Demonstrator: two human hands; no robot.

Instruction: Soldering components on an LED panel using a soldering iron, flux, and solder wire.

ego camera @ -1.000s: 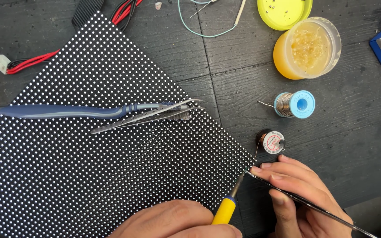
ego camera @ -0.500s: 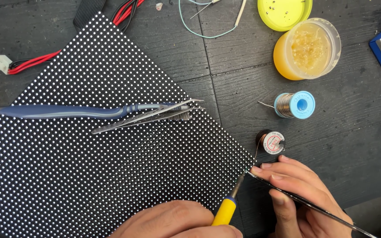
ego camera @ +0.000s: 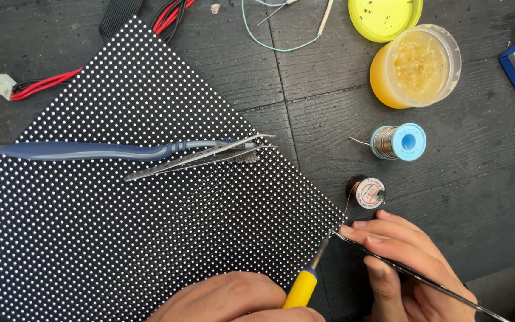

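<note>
Dark wooden bench (ego camera: 484, 179), dotted panel (ego camera: 120, 226), left hand (ego camera: 239, 298) gripping soldering iron (ego camera: 305, 280), right hand (ego camera: 406, 268) pinching tweezers (ego camera: 418, 277)

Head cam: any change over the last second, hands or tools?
No visible change. The left hand still holds the yellow-handled soldering iron with its tip at the corner of the dotted LED panel; the right hand still holds the thin metal tweezers at the same spot. The brush, solder spool and flux jar stayed put.
</note>
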